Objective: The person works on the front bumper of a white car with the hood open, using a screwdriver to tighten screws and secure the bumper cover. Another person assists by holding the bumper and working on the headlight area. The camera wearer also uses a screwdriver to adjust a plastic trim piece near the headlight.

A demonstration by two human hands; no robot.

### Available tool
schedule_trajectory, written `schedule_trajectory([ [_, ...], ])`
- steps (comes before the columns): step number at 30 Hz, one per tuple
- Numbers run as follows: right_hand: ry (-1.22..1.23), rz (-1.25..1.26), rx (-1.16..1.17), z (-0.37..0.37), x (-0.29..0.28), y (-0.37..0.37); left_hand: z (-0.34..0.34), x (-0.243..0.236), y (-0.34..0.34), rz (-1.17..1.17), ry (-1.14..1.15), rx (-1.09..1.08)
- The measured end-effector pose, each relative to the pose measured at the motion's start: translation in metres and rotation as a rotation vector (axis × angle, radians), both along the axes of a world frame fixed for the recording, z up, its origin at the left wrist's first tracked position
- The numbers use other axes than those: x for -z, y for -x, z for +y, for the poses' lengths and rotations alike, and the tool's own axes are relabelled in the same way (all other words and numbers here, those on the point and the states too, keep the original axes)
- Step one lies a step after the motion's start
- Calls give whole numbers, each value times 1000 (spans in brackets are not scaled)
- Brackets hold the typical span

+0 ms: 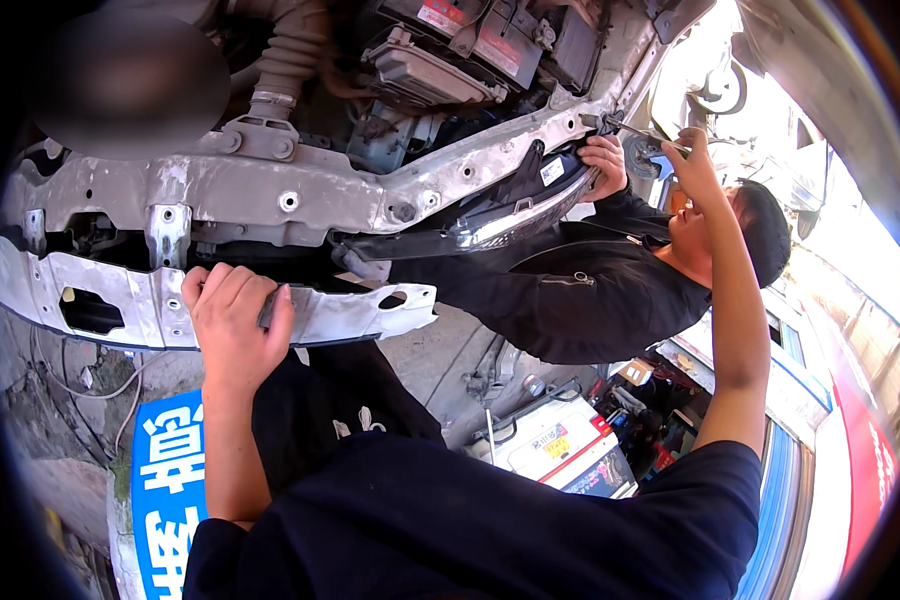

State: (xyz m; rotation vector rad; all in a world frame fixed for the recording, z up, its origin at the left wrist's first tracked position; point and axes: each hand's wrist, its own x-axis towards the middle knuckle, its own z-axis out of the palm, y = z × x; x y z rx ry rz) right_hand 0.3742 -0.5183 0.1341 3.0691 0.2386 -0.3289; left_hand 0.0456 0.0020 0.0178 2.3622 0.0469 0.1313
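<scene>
My left hand [232, 322] is closed over the upper edge of a scuffed pale metal bumper beam [350, 312] across the car's front. To the upper right, my raised right hand [694, 165] grips a long thin metal tool [652, 136], its exact kind not clear. The tool's far end meets the dark bracket by the body corner [602, 122]. Just below that end, a co-worker's hand [604, 165] rests against the outer end of a headlight [530, 218]. The headlight sits tilted under the painted front crossmember [335, 200].
A co-worker in a black jacket [570, 290] leans in under the headlight, close to my right arm. Above lie the battery [505, 45] and a ribbed air hose [295, 45]. A white box [555, 440] and a tool-filled tray [660, 420] stand below; a blue sign [170, 490] is lower left.
</scene>
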Motion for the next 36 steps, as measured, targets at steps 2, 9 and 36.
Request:
schedule_trajectory([
  [2,-5,75,60,16,-7,0,-1,1,-1,-8,-14,-1],
  [9,-11,-55,-112,10,2,-2,-3,0,-1,-17,-5,-6],
  [36,112,200,-56,19,-28,-22,-5,3,-6,-20,-20,-21],
])
